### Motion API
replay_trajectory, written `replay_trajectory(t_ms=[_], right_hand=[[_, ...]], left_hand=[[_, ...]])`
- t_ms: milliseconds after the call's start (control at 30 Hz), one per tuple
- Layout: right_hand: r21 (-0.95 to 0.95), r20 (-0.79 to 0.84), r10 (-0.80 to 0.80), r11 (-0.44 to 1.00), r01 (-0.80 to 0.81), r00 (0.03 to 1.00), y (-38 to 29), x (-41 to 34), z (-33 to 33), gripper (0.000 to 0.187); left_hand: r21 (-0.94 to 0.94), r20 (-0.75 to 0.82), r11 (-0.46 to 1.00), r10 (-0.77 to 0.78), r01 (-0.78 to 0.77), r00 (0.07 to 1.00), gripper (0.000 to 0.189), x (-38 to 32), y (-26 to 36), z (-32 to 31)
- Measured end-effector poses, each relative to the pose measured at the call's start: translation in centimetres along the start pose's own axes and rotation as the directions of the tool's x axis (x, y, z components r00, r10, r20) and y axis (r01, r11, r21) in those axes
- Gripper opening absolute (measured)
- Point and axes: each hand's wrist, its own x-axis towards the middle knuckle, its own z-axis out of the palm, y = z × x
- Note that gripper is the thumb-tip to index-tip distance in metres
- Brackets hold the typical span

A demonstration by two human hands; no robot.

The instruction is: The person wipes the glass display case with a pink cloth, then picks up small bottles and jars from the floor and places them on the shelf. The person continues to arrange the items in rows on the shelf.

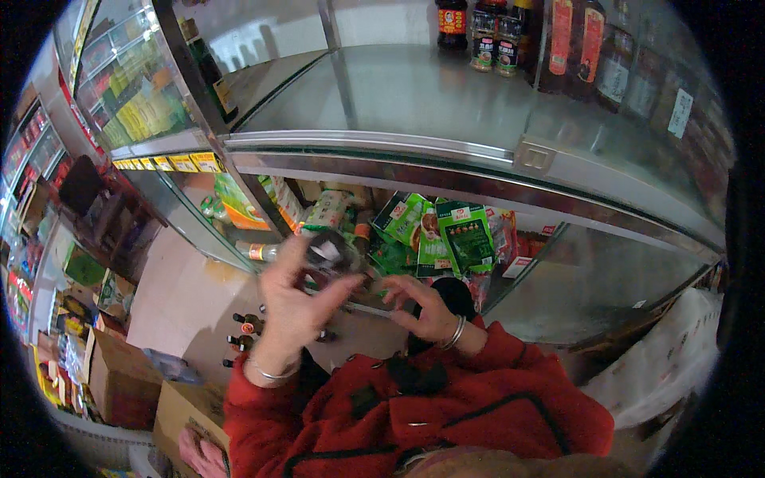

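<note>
My left hand [299, 310] is raised in front of the lower cabinet, thumb and fingers around a dark, shiny jar or tub [329, 251] with a pale patch on it. Motion blur hides what exactly it is. Just to the right, my right hand [427, 310] has its fingers apart and half curled, close to the near end of that container. No object shows clearly in it. Behind both hands, green seasoning packets [463, 236] lie piled on the lower shelf. A white-and-green bag [326, 210] stands left of them.
A glass shelf [418, 95] with a metal edge runs above the hands, bearing sauce jars [495, 42] and tall bottles [574, 48]. A sliding glass door [597, 287] covers the lower right. Dark bottles [242, 331] stand on the floor near cardboard boxes [122, 376].
</note>
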Motion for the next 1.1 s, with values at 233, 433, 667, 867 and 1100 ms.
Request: replay_trajectory(t_ms=[233, 433, 667, 867, 1100], right_hand=[[-0.575, -0.045, 0.425, 0.729, -0.372, 0.904, 8.3, -5.7, -2.6, 0.022], [-0.668, -0.117, 0.125, 0.724, -0.171, 0.985, 12.8, -8.3, -3.5, 0.011], [-0.650, -0.130, 0.193, 0.724, -0.231, 0.973, 12.9, -8.5, -4.7, 0.018], [-0.625, -0.136, 0.068, 0.768, -0.138, 0.988, 13.1, -8.1, -4.7, 0.017], [-0.615, -0.118, 0.084, 0.776, -0.139, 0.989, 13.0, -8.2, -4.9, 0.012]], left_hand=[[0.236, 0.071, 0.931, 0.270, -0.280, 0.960, 0.033, 14.9, 10.2, -0.9], [0.377, 0.318, 0.905, 0.073, -0.197, 0.945, 0.039, 30.2, 9.3, 7.0], [0.463, 0.365, 0.875, -0.041, -0.143, 0.930, 0.042, 37.8, 6.4, 14.9], [0.402, 0.389, 0.914, -0.124, -0.047, 0.913, 0.036, 38.1, 2.8, 15.2], [0.210, 0.376, 0.977, -0.055, -0.027, 0.925, 0.031, 38.3, 1.2, 16.0]])
